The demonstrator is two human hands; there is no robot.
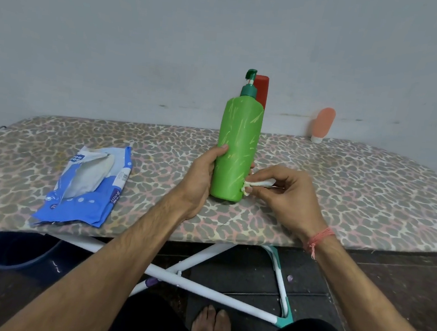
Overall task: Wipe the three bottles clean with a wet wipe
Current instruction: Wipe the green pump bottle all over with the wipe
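pump bottle upright mid-board, 2 bottles behind it, wipes pack lying left

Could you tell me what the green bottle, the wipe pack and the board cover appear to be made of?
Green bottle: likely glossy plastic, with streaky light reflections along its body. Wipe pack: thin blue plastic film, crinkled and shiny, with its flap open. Board cover: seemingly woven fabric, matte, with a leopard print draping over the edge.

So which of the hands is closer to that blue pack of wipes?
Left. The left hand grips the green pump bottle, just right of the wipes pack; the right hand is beyond the bottle, pinching a wet wipe.
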